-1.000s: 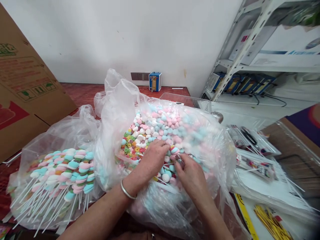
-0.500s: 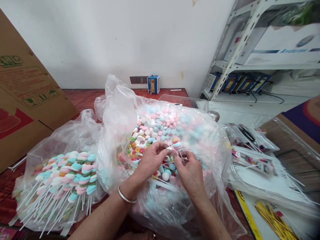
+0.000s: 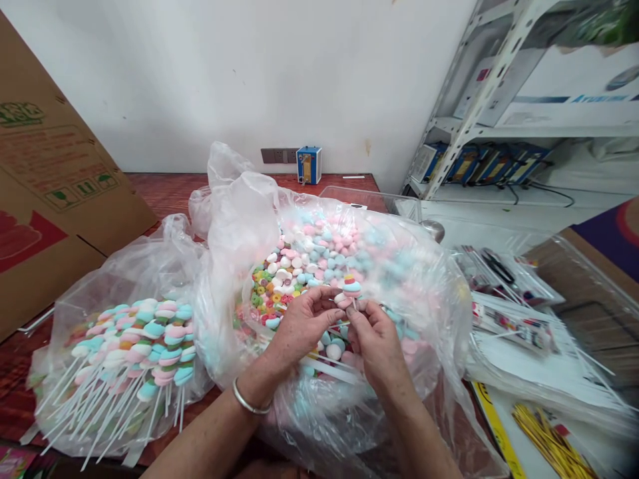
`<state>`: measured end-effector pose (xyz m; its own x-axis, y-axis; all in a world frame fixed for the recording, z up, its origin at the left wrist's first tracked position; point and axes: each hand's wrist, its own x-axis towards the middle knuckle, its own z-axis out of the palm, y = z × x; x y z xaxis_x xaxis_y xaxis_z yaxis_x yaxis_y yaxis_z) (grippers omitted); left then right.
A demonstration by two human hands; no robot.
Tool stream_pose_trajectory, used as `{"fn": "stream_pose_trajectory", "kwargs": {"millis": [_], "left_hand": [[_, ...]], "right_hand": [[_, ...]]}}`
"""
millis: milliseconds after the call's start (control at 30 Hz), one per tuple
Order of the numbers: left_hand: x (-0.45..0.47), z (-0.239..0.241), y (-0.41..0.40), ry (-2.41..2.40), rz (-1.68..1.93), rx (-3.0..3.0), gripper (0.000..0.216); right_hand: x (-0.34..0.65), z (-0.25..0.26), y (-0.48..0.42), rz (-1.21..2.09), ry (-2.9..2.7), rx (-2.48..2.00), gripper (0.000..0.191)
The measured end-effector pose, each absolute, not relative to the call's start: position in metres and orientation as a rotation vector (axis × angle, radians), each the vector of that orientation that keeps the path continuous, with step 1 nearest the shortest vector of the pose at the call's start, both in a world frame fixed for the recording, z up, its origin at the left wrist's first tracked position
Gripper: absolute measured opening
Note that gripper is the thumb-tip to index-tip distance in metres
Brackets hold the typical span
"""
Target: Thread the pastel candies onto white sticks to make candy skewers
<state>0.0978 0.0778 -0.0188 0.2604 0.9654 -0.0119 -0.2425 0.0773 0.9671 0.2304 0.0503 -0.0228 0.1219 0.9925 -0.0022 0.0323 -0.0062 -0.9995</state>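
Note:
Over a large clear plastic bag [image 3: 234, 219] of loose candy, both hands meet at a marshmallow lollipop [image 3: 352, 287], its stacked blue, pink and yellow pieces pointing up. My left hand [image 3: 312, 316], with a bangle on the wrist, pinches a pale pink-white marshmallow [image 3: 342, 301] at the lower end of the stack. The fingers of my right hand [image 3: 372, 326] are closed on the white stick just beneath; most of that stick is hidden. Around them lie loose pastel marshmallows [image 3: 334, 247], small ring candies [image 3: 264, 289] and several white sticks [image 3: 332, 366].
At left, a bag holds many finished marshmallow lollipops [image 3: 144, 332] beside a cardboard box [image 3: 54, 173]. Packets of sticks [image 3: 534, 352] and gold twist ties [image 3: 546, 439] lie at right. A blue device [image 3: 309, 165] stands by the wall, near a metal shelf [image 3: 479, 133].
The pale marshmallow now sits closer under the stack, and my right fingers have closed in below it. The view has shifted slightly.

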Motion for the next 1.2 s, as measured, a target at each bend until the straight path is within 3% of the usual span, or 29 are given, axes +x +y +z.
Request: {"fn": "stream_pose_trajectory", "kwargs": {"millis": [233, 600, 833, 1200], "left_hand": [[0.088, -0.002, 0.079, 0.886, 1.020, 1.154, 0.030], [0.086, -0.013, 0.085, 1.051, 1.243, 0.872, 0.048], [0.086, -0.014, 0.084, 1.060, 1.278, 0.905, 0.041], [0.090, -0.011, 0.078, 1.084, 1.299, 1.177, 0.023]], "right_hand": [[0.237, -0.014, 0.048, 1.453, -1.035, -1.149, 0.033], [0.243, -0.011, -0.001, 1.428, -1.321, -1.303, 0.047], [0.242, -0.011, -0.002, 1.516, -1.287, -1.303, 0.051], [0.229, -0.014, -0.006, 1.641, -0.919, -1.174, 0.041]]}}
